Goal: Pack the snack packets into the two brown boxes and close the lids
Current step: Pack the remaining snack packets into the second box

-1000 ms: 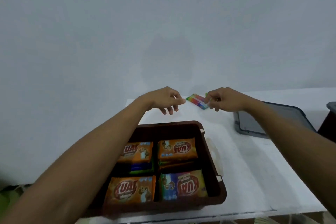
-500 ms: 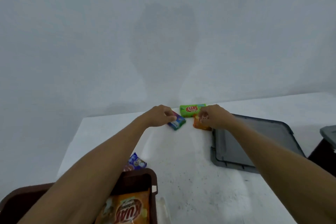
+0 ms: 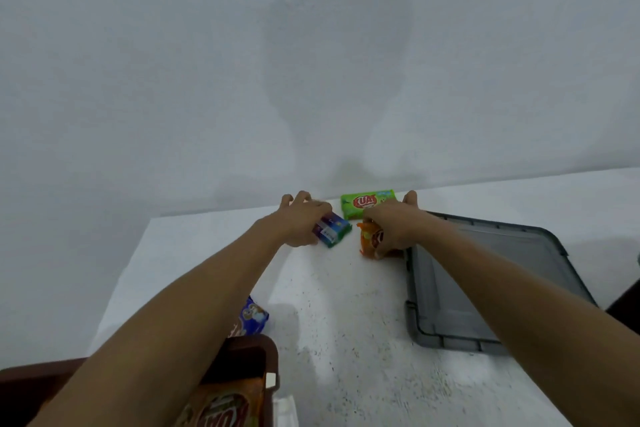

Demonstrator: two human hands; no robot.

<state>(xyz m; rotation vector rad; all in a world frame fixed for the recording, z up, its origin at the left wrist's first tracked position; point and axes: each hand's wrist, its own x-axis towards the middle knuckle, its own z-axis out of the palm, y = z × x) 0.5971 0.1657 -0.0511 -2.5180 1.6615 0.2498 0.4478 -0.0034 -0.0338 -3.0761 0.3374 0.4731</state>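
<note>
Rough white speckled table [image 3: 346, 322] under both outstretched arms. Left hand [image 3: 301, 224] with fingers clamped on a glossy blue-purple packet [image 3: 333, 232] at the far edge; right hand [image 3: 391, 227] with fingers closed on a crinkled orange packet [image 3: 367, 242]. Just behind and between them, flat on the table, a rectangular green packet [image 3: 367, 203]. Near left: brown box [image 3: 256, 357], smooth plastic, rounded corner, with an orange packet inside [image 3: 225, 409]; another blue packet [image 3: 254, 317] beside its far rim. Right: flat grey plastic lid [image 3: 491, 288], ribbed along the rim.
</note>
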